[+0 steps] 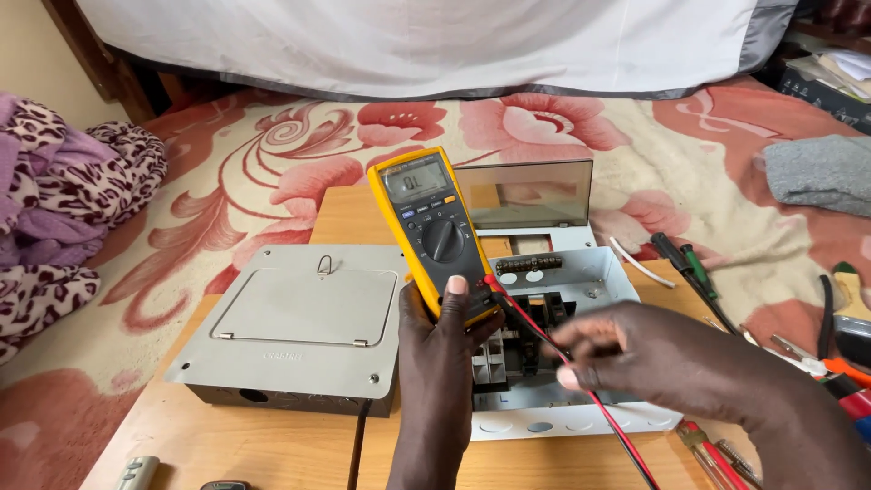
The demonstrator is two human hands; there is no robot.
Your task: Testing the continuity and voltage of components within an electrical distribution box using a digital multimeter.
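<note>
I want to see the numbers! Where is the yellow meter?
In the head view, the yellow handheld multimeter is at centre, upright in the left hand, between the closed grey metal box and the open white box.

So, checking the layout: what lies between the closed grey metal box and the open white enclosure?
In the head view, the left hand holding the yellow multimeter upright.

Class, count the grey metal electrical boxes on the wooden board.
2: a closed box with a wire-handled lid at left, and an open box at right behind the hands; others may lie out of view.
</note>
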